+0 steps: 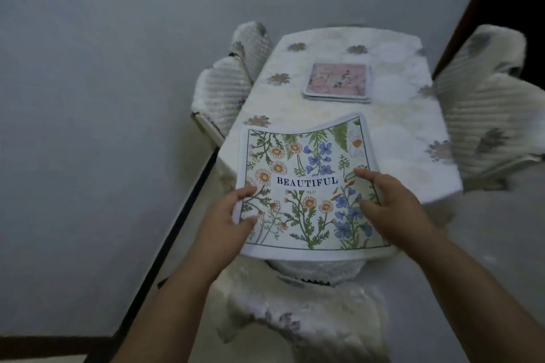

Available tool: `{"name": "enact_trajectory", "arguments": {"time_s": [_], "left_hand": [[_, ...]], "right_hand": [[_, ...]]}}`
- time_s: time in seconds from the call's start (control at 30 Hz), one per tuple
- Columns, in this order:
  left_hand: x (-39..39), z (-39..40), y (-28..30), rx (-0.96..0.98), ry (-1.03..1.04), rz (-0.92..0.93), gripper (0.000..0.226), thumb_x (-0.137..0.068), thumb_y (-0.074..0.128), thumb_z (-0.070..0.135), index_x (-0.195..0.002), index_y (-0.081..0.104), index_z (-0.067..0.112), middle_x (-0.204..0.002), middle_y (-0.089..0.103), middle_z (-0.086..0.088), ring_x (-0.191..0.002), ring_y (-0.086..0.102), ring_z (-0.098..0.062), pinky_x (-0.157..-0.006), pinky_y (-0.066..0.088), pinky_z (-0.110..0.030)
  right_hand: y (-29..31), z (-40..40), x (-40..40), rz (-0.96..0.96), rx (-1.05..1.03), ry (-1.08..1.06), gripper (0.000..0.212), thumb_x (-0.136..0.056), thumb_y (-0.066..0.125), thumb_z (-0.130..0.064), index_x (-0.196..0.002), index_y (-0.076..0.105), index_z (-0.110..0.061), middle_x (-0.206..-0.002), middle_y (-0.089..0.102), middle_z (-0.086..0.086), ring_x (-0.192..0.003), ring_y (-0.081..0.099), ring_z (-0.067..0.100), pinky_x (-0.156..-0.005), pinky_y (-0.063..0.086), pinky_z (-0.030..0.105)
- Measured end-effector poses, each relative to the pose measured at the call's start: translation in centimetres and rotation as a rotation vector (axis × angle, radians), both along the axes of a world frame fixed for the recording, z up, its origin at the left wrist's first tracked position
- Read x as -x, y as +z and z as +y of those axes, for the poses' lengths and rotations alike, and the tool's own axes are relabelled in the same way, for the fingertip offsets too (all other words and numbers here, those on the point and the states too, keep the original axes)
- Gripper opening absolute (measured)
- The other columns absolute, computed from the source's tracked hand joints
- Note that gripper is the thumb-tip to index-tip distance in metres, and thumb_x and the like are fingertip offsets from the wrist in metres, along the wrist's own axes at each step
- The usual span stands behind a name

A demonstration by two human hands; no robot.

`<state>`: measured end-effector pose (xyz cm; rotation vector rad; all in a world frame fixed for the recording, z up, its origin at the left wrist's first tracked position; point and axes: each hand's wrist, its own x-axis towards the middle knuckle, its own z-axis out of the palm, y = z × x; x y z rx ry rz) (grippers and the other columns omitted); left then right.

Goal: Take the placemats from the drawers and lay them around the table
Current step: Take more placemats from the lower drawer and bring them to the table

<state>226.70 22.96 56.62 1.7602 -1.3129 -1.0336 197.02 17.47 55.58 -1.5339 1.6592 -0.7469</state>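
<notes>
Floral placemat (306, 186) is going down at the near edge of the table (413, 132), so I judge this the laying step. My left hand (233, 215) pinches its left edge between thumb and fingers; my right hand (392, 197) rests spread on its right side, gripping nothing I can see. Its far right corner curls up, so next I'd press it flat and square it. Pink mats (337, 82) sit mid-table, number unclear. Drawers are out of view.

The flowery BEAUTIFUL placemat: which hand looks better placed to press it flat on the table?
Probably the right hand: its fingers already lie on top of the BEAUTIFUL placemat, nearer the lifted far corner. The left hand pinches the left edge.
</notes>
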Motion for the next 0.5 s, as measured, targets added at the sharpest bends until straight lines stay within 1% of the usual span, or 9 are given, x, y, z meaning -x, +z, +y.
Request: {"name": "enact_trajectory", "arguments": {"time_s": [0.1, 0.17, 0.2, 0.23, 0.27, 0.3, 0.37, 0.43, 0.5], "left_hand": [[1.1, -2.9, -1.6, -0.041, -0.093, 0.057, 0.06, -0.096, 0.066, 0.014, -0.13, 0.053, 0.062, -0.147, 0.052, 0.014, -0.13, 0.055, -0.013, -0.106, 0.051, -0.045], [2.0, -4.5, -2.5, -0.057, -0.155, 0.059, 0.065, -0.097, 0.065, 0.012, -0.136, 0.048, 0.061, -0.149, 0.05, 0.013, -0.13, 0.054, -0.01, -0.107, 0.05, -0.04], [2.4, -5.3, -2.8, -0.066, -0.172, 0.066, 0.069, -0.096, 0.064, 0.009, -0.141, 0.045, 0.057, -0.148, 0.05, 0.013, -0.124, 0.057, -0.005, -0.102, 0.052, -0.032], [2.9, -6.0, -2.9, -0.078, -0.194, 0.07, 0.074, -0.094, 0.064, 0.005, -0.146, 0.042, 0.053, -0.146, 0.051, 0.014, -0.117, 0.059, 0.0, -0.092, 0.055, -0.023], [3.3, -6.9, -3.1, -0.098, -0.216, 0.069, 0.08, -0.092, 0.064, 0.002, -0.15, 0.038, 0.05, -0.145, 0.05, 0.014, -0.111, 0.061, 0.002, -0.081, 0.057, -0.019], [3.6, -7.8, -3.3, -0.118, -0.242, 0.072, 0.085, -0.09, 0.063, 0.0, -0.151, 0.034, 0.051, -0.146, 0.047, 0.014, -0.107, 0.063, -0.001, -0.073, 0.059, -0.021], [4.1, -10.3, -3.8, -0.139, -0.27, 0.072, 0.092, -0.085, 0.063, -0.003, -0.149, 0.031, 0.055, -0.148, 0.045, 0.014, -0.104, 0.068, -0.012, -0.064, 0.06, -0.033], [4.4, -12.8, -4.2, -0.126, -0.258, 0.027, 0.092, -0.082, 0.063, -0.005, -0.145, 0.036, 0.056, -0.138, 0.052, 0.013, -0.096, 0.071, -0.023, -0.065, 0.062, -0.041], [4.8, -15.4, -4.7, -0.094, -0.23, -0.007, 0.085, -0.081, 0.062, -0.007, -0.138, 0.046, 0.055, -0.128, 0.057, 0.018, -0.09, 0.071, -0.031, -0.066, 0.06, -0.043]], "right_hand": [[-1.4, 0.4, 1.8, -0.016, -0.044, -0.108, 0.056, -0.09, 0.064, -0.007, -0.136, 0.056, -0.039, -0.136, 0.052, -0.003, -0.11, 0.06, 0.017, -0.087, 0.057, 0.032], [-2.1, -0.4, 2.6, -0.007, -0.055, -0.149, 0.055, -0.089, 0.063, -0.003, -0.134, 0.058, -0.036, -0.134, 0.05, -0.004, -0.11, 0.059, 0.018, -0.086, 0.057, 0.033], [-2.4, -1.1, 2.8, 0.009, -0.051, -0.151, 0.056, -0.089, 0.062, -0.001, -0.133, 0.058, -0.034, -0.131, 0.048, -0.004, -0.11, 0.057, 0.018, -0.084, 0.057, 0.033], [-2.7, -2.0, 3.0, 0.023, -0.043, -0.149, 0.056, -0.088, 0.061, 0.001, -0.132, 0.058, -0.033, -0.129, 0.047, -0.004, -0.11, 0.055, 0.018, -0.084, 0.058, 0.033], [-3.0, -2.9, 3.2, 0.04, -0.03, -0.144, 0.057, -0.087, 0.06, 0.002, -0.132, 0.058, -0.033, -0.128, 0.046, -0.004, -0.11, 0.054, 0.017, -0.084, 0.058, 0.032], [-3.3, -3.9, 3.4, 0.055, -0.015, -0.143, 0.057, -0.086, 0.059, 0.003, -0.131, 0.058, -0.032, -0.128, 0.046, -0.004, -0.11, 0.053, 0.016, -0.084, 0.057, 0.032], [-4.0, -6.2, 3.7, 0.071, 0.01, -0.155, 0.055, -0.085, 0.058, 0.003, -0.127, 0.06, -0.032, -0.127, 0.047, -0.003, -0.108, 0.054, 0.015, -0.085, 0.055, 0.032], [-4.5, -8.3, 4.0, 0.043, 0.027, -0.203, 0.054, -0.084, 0.054, 0.006, -0.12, 0.062, -0.033, -0.126, 0.049, -0.003, -0.105, 0.055, 0.016, -0.083, 0.055, 0.033], [-5.0, -10.4, 4.2, -0.014, 0.032, -0.261, 0.057, -0.082, 0.047, 0.009, -0.111, 0.066, -0.036, -0.126, 0.053, -0.003, -0.102, 0.06, 0.017, -0.079, 0.059, 0.038]]}}
